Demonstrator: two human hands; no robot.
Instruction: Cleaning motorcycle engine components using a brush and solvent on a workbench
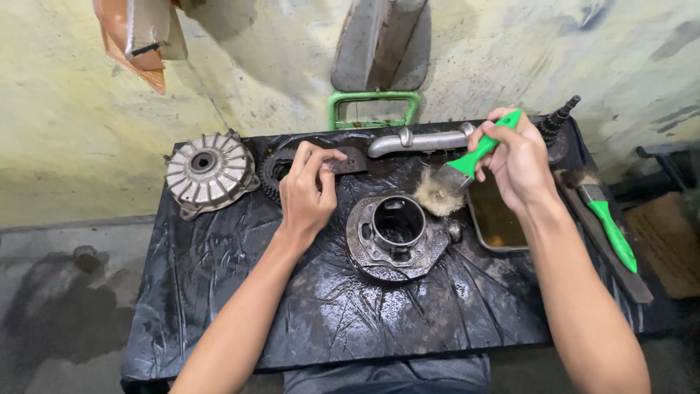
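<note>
- The right hand (pixel 519 162) is holding a green-handled brush (pixel 467 166), its grip closed around the upper handle, with the frayed pale bristles hanging just above and to the right of the round metal housing (pixel 396 237).
- The brush is looking light and stiff in the handle, soft and splayed at the bristles; the handle is probably oily, so a full-fist hold high on it seems the safest place.
- The left hand (pixel 306 191) is pinching a small flat dark metal piece (pixel 348 161) between fingertips, grip narrow, near the toothed sprocket (pixel 275 172).
- That piece is appearing thin, rigid and greasy, likely to slip; taking it by its edges seems best.
- The housing is sitting in the middle of the desk (pixel 219 306), on black plastic sheeting; it is looking heavy, hard and slick with oil.
- A finned drum (pixel 209 172), a metal lever (pixel 415 140), a tray of brown liquid (pixel 498 219) and a second brush (pixel 609 230) are lying around it.
</note>
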